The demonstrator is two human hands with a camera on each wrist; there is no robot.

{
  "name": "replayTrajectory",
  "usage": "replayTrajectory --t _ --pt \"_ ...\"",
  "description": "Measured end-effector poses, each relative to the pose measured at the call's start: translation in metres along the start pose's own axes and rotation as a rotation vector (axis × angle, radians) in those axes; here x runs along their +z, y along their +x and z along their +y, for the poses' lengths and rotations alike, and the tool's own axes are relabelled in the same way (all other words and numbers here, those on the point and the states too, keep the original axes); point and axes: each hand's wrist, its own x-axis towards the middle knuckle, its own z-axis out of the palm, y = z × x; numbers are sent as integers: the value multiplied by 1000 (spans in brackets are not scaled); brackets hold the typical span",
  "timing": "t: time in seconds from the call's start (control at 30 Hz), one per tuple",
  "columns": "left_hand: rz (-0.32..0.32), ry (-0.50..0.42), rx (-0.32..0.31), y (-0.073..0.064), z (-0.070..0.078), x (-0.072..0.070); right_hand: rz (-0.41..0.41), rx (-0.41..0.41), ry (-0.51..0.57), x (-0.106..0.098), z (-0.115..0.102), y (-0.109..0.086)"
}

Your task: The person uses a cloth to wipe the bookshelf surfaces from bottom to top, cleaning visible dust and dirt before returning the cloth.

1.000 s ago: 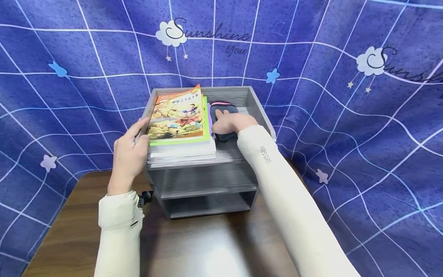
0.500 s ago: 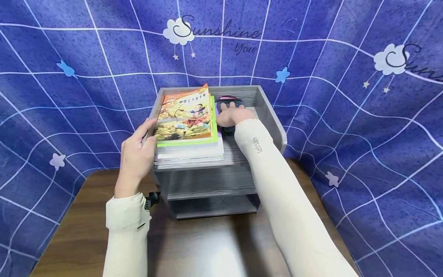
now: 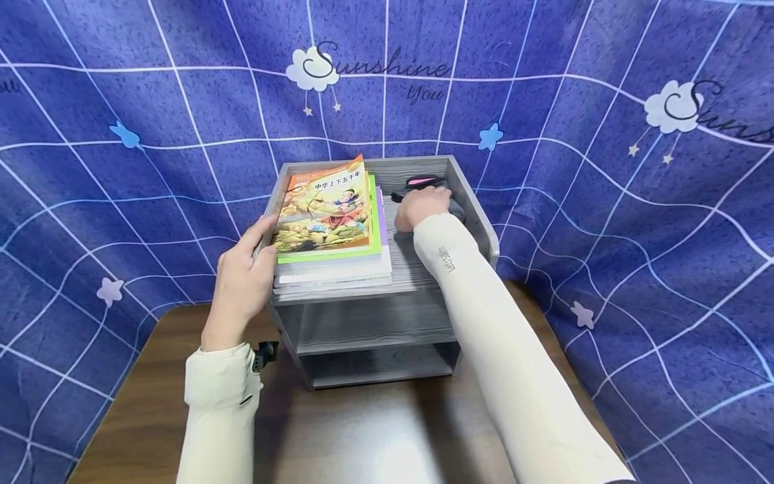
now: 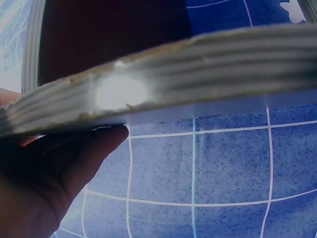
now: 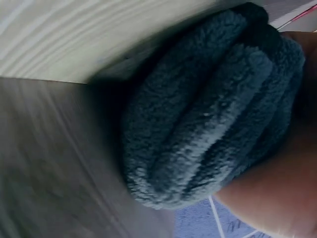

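A grey wood-grain desktop shelf (image 3: 375,319) stands on the table. My left hand (image 3: 244,275) grips its left side panel, near the front; in the left wrist view the thumb lies along the underside of a grey panel edge (image 4: 223,69). On the top tier, my right hand (image 3: 423,207) holds a dark fuzzy pouch (image 3: 456,212) with a pink patch, close to the right side panel. The right wrist view shows the pouch (image 5: 213,114) as folded blue-grey plush against the hand (image 5: 277,193); the fingertips are hidden.
A stack of books (image 3: 326,215), with an orange illustrated cover on top, lies on the left half of the top tier. Two lower tiers are open at the front. The brown table (image 3: 338,430) extends toward me, and a blue gridded curtain (image 3: 181,101) hangs behind.
My right hand has moved the pouch rightward, away from the books toward the right side panel, baring the board between. The left hand stays on the left panel.
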Motion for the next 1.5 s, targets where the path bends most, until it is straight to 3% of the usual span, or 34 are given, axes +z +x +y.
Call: replayTrajectory --t 0.27,0.5,0.9,1.17,1.5 --pt "-16 15 -55 1 5 -4 -148 -97 136 -10 16 0" --pt "-50 26 -113 -1 9 -3 -206 -77 144 -11 20 -5" --pt "-86 42 -135 0 14 -1 -265 -59 144 -10 26 -31" --pt "-77 52 -150 0 12 -9 -215 -116 151 2 22 -54" --pt "-91 39 -143 1 13 -6 -66 -185 164 24 38 -80"
